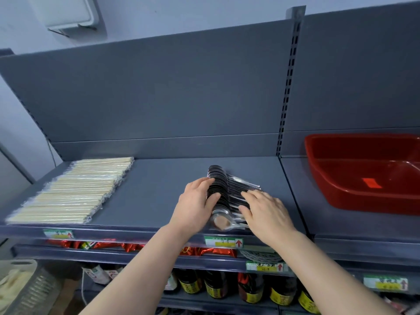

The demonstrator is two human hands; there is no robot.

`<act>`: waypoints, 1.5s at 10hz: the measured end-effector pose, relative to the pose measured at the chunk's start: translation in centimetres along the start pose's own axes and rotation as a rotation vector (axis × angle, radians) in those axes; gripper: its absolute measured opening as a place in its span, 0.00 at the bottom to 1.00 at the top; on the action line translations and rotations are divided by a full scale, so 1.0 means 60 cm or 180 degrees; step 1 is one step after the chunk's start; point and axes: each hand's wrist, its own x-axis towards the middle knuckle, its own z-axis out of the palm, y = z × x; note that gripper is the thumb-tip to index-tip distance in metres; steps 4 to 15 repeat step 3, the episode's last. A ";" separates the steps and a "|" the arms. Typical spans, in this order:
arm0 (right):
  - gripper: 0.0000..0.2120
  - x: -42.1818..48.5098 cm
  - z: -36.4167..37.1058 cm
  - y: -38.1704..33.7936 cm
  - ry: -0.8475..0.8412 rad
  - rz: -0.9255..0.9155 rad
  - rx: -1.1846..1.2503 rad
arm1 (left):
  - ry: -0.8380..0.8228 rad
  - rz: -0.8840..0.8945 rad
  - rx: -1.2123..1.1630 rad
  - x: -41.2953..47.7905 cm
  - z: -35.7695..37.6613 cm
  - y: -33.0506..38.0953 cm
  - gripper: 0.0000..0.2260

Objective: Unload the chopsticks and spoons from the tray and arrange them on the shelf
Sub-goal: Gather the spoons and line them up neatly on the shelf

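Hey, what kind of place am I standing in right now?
Most likely a shop aisle: grey slotted retail shelving, price labels clipped along the shelf edges, and rows of dark bottles stocked on a lower shelf.

A pale bluish-white painted wall [141,12] rises behind a dark grey metal shelving unit [159,92] with a flat back panel. A slotted grey upright post [289,71] divides the unit into two bays. A white rectangular box on a metal bracket [68,12] is fixed high on the wall. Green and yellow price labels [223,242] line the shelf edges. Lower shelves hold dark bottles with yellow labels [213,284].
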 end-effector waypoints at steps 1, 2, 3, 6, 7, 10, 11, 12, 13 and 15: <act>0.20 -0.009 -0.011 -0.008 0.0280 -0.0059 -0.0028 | 0.0352 0.0030 0.0080 -0.016 -0.010 0.007 0.17; 0.19 -0.020 -0.020 -0.031 0.0395 -0.0089 -0.0039 | 0.0539 0.0015 0.0149 -0.036 -0.029 0.007 0.15; 0.19 -0.034 -0.020 -0.054 0.0475 -0.0114 -0.0024 | 0.0617 0.0045 0.0174 -0.053 -0.042 -0.007 0.15; 0.19 -0.034 -0.020 -0.054 0.0475 -0.0114 -0.0024 | 0.0617 0.0045 0.0174 -0.053 -0.042 -0.007 0.15; 0.19 -0.034 -0.020 -0.054 0.0475 -0.0114 -0.0024 | 0.0617 0.0045 0.0174 -0.053 -0.042 -0.007 0.15; 0.19 -0.034 -0.020 -0.054 0.0475 -0.0114 -0.0024 | 0.0617 0.0045 0.0174 -0.053 -0.042 -0.007 0.15; 0.19 -0.034 -0.020 -0.054 0.0475 -0.0114 -0.0024 | 0.0617 0.0045 0.0174 -0.053 -0.042 -0.007 0.15; 0.19 -0.034 -0.020 -0.054 0.0475 -0.0114 -0.0024 | 0.0617 0.0045 0.0174 -0.053 -0.042 -0.007 0.15; 0.19 -0.034 -0.020 -0.054 0.0475 -0.0114 -0.0024 | 0.0617 0.0045 0.0174 -0.053 -0.042 -0.007 0.15; 0.19 -0.034 -0.020 -0.054 0.0475 -0.0114 -0.0024 | 0.0617 0.0045 0.0174 -0.053 -0.042 -0.007 0.15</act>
